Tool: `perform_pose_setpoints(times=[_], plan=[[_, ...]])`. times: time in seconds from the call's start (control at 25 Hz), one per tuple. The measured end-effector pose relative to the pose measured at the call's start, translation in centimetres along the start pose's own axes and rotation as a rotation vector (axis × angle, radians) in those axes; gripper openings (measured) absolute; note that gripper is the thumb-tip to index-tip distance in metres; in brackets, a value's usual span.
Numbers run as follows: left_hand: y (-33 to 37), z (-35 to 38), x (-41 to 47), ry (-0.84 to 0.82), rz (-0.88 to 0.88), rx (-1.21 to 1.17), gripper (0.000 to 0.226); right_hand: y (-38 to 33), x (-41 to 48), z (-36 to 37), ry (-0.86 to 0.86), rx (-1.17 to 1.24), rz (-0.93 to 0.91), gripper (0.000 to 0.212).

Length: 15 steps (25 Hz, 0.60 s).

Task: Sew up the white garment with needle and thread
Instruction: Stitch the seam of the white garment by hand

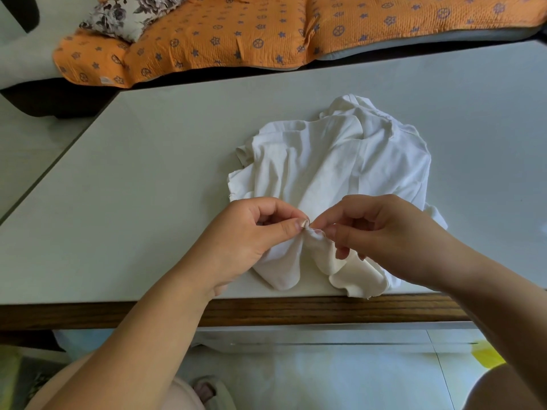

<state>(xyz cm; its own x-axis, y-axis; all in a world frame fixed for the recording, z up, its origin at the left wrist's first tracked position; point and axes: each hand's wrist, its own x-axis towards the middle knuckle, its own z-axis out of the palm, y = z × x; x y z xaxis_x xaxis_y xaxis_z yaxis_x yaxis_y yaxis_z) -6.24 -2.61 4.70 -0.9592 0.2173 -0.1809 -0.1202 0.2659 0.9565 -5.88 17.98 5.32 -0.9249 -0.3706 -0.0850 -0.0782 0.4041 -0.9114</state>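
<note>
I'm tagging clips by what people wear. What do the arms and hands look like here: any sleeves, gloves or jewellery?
The left hand and right hand wear no gloves, rings, watch or bracelet. Both arms are uncovered to the frame's edge, with no sleeves showing. The visible nails are short.

Left grip (254, 232) and right grip (384, 232) close together, almost touching, each curled into a thumb-and-forefinger pinch.
</note>
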Motion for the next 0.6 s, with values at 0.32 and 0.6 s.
perform_pose_setpoints(times=[0.32, 0.6], plan=[[-0.2, 0.6, 0.2, 0.001, -0.002, -0.111, 0.010, 0.3, 0.3, 1.1, 0.056, 0.194, 0.037, 0.000], [-0.4, 1.0, 0.2, 0.039, -0.020, -0.056, 0.004, 0.2, 0.0, 1.4, 0.079, 0.241, -0.035, 0.015]])
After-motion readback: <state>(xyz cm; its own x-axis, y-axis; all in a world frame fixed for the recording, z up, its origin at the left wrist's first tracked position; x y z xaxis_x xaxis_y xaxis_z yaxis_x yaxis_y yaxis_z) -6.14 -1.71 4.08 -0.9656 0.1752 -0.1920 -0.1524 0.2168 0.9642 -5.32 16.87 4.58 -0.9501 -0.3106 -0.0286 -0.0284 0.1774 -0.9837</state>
